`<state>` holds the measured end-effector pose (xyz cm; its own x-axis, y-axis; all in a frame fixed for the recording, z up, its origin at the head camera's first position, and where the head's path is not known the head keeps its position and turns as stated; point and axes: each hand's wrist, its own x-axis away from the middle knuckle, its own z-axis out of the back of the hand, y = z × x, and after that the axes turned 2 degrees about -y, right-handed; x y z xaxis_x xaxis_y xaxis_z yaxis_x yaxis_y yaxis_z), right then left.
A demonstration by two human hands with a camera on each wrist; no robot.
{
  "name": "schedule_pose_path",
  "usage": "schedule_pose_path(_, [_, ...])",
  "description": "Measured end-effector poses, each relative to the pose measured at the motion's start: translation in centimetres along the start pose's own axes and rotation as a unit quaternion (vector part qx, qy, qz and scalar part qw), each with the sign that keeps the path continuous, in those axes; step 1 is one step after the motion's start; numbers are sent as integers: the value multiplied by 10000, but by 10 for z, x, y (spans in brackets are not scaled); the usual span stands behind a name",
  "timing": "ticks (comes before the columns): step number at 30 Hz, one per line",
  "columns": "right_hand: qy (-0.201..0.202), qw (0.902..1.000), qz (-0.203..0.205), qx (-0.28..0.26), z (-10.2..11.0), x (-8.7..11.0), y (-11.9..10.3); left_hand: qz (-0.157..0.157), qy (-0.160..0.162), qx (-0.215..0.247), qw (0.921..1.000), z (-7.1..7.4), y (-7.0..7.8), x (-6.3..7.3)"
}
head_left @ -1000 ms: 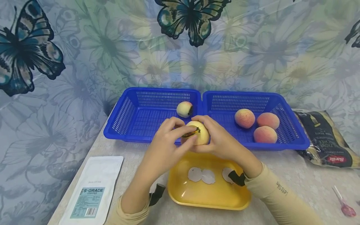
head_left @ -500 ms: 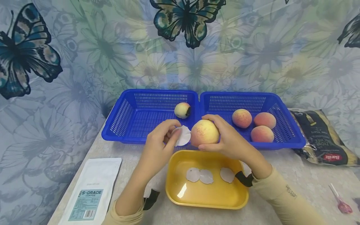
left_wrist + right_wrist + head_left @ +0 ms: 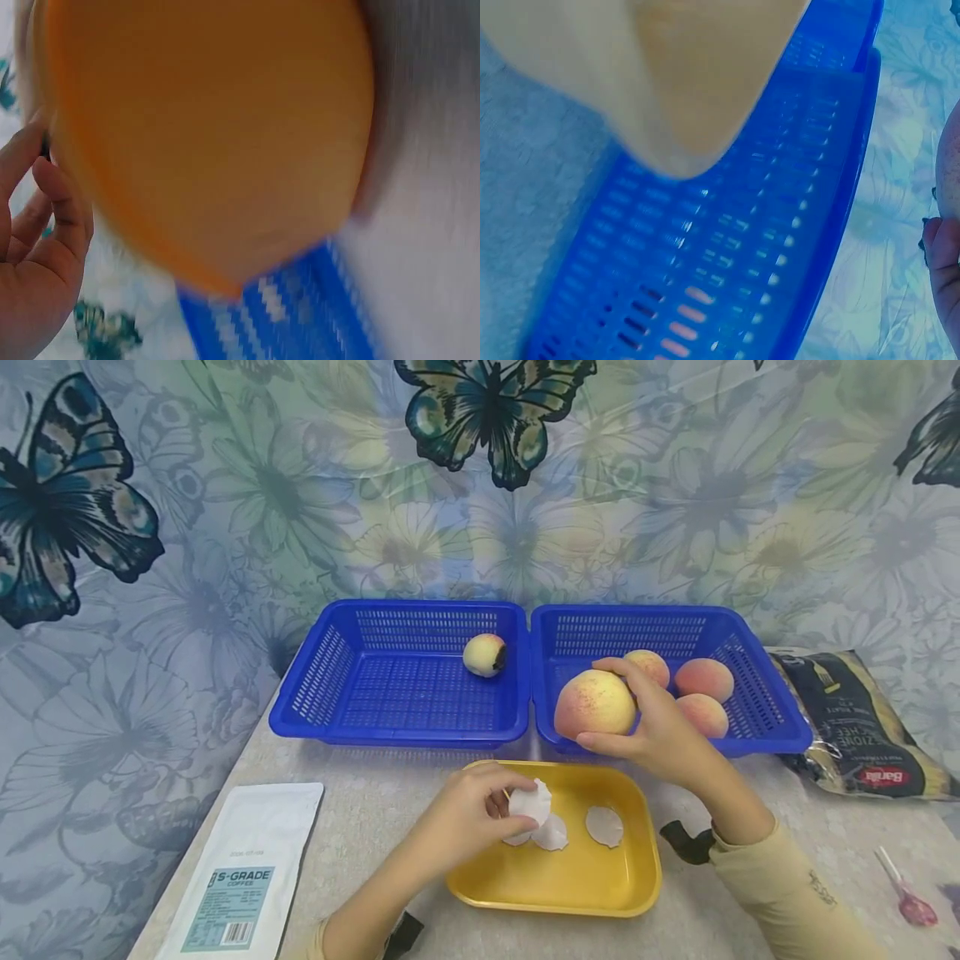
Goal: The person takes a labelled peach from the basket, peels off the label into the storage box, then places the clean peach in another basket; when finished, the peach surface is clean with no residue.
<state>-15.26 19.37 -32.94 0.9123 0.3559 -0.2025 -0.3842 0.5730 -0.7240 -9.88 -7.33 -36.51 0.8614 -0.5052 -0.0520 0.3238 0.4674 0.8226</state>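
Note:
In the head view my left hand [image 3: 472, 808] pinches a round white sticker [image 3: 531, 803] with ragged edges, over the left part of a yellow tray [image 3: 555, 893]. Beneath it, in the tray, lie several similar white round stickers [image 3: 604, 826]. My right hand [image 3: 667, 731] grips a large yellow-pink peach [image 3: 595, 704] over the front rim of the right blue basket [image 3: 555, 647]. Behind the hand, inside that basket, sit three peaches [image 3: 703, 680], two of them partly hidden. The left wrist view shows the left fingers [image 3: 64, 202] beside the tray, which fills much of the view.
The left blue basket [image 3: 360, 735] holds one pale fruit [image 3: 484, 655] with a dark patch. A white coffee pouch [image 3: 243, 868] lies at the left, a black Barilla bag [image 3: 862, 727] at the right. A lollipop [image 3: 911, 897] is near the right edge. A butterfly-print cloth [image 3: 300, 510] hangs behind.
The left hand has peeled the sticker off the peach and moved it down over the tray. The right hand has carried the peach rightward, to the right basket.

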Motion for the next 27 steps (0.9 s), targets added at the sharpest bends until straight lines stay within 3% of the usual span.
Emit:
schedule_pose_path(5, [179,9998,-82,-30,4,5,11,-27,-644,-266,9976,-27,7,-2])
schedule_pose_path(12, [377,9986,303,-226,9,7,28,-190,-1263,-705,9893,-55,5,-9])
schedule_pose_path(21, [503,9957,-709,-328,27,10,44,-8,-2386,-1010,9658,-65,-5,-23])
schedule_pose_path(27, [439,9954,-797,-299,32,8,59,-37,-2585,-1389,9560,-68,-7,-26])
